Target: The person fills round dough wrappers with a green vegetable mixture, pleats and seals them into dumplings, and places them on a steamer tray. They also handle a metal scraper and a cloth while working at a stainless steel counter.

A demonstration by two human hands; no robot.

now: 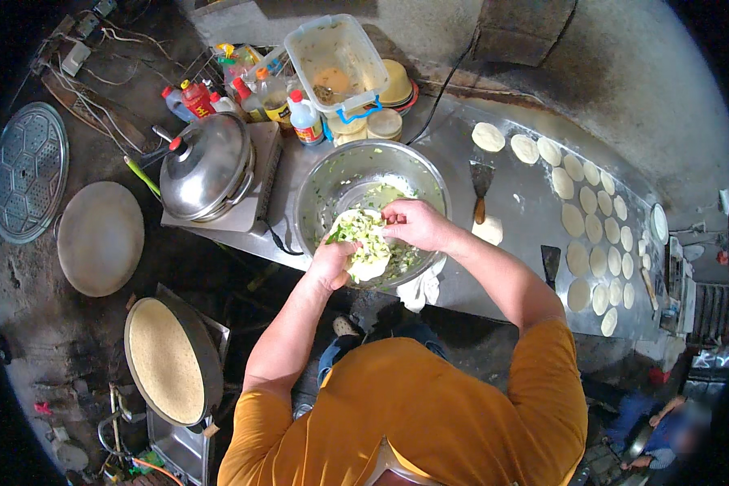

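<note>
So a dough round [370,257] heaped with chopped green filling [360,230] is cupped in the left hand [333,261], right over the steel mixing bowl [320,188]. Filling is pinched by the right hand [413,224] fingertips. Rolled dough discs [589,217] are lined up on the steel counter [520,206].

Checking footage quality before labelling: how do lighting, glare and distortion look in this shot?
Head view: daylight is even on the steel table, with mild glare on the pot lid; fisheye bends the table edge and blackens the corners; both hands over the bowl are sharp; the lower right is blurred.
</note>
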